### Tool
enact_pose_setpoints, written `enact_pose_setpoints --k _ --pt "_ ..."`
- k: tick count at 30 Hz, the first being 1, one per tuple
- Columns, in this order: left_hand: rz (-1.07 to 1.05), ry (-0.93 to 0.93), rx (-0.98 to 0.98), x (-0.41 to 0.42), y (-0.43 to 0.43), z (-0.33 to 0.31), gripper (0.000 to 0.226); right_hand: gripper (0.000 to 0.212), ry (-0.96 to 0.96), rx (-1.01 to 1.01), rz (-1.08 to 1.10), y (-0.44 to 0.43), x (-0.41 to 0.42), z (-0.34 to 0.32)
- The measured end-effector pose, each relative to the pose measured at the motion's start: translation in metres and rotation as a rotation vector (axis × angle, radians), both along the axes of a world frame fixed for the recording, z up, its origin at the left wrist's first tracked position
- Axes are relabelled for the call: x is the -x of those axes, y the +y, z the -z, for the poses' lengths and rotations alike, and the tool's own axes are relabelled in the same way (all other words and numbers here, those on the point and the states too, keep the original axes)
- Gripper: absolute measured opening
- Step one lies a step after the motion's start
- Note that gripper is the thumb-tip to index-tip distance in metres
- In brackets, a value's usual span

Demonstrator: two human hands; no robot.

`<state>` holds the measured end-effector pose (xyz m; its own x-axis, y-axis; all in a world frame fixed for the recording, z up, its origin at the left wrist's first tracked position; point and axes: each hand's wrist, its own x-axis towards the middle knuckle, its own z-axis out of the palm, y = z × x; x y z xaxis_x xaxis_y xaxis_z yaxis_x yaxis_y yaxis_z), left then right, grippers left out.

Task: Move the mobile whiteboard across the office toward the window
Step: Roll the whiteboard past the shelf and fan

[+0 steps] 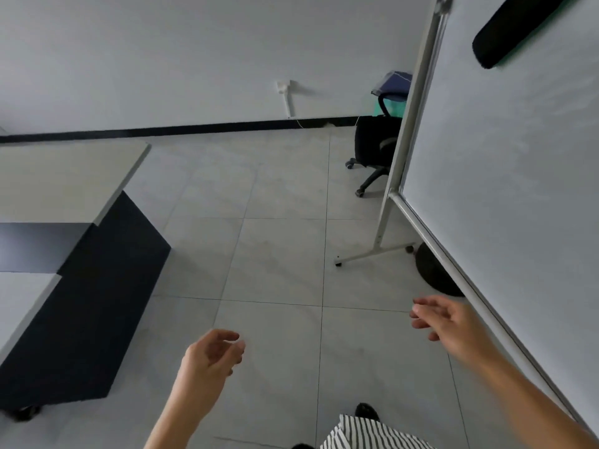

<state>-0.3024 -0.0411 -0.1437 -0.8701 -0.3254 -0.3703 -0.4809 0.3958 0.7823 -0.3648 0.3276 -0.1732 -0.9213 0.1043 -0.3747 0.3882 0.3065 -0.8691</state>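
Tiled floor [275, 254]; both hands, left [210, 358] and right [444, 322], hang open, empty; the whiteboard [518, 173] may snag the chair [372, 147].

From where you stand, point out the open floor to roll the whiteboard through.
Open tiled floor runs between the desk on the left and the whiteboard, back to the wall. It is crowded behind the board's stand leg, with the office chair and a dark round base.
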Motion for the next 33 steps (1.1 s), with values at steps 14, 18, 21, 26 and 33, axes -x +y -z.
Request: enact_pose_setpoints --k 14,18,21,26,33 --pt "-0.054 -0.001 -0.073 0.25 -0.095 0.03 0.004 0.013 -0.002 -0.016 0.079 -0.084 0.24 0.013" --pt "0.051 -0.006 -0.075 0.359 -0.121 0.012 0.016 0.011 0.016 0.014 0.191 -0.107 0.299 -0.003" --pt "0.205 -0.01 -0.018 0.443 -0.131 0.007 0.005 0.01 0.055 0.022 0.297 -0.114 0.335 -0.015" --pt "0.366 0.015 -0.047 0.56 -0.099 0.009 0.004 0.01 0.027 0.035 0.451 -0.105 0.38 -0.011" --pt "0.624 0.005 -0.072 0.688 0.005 0.005 0.003 0.011 0.004 0.038 0.678 -0.058 0.459 0.003"
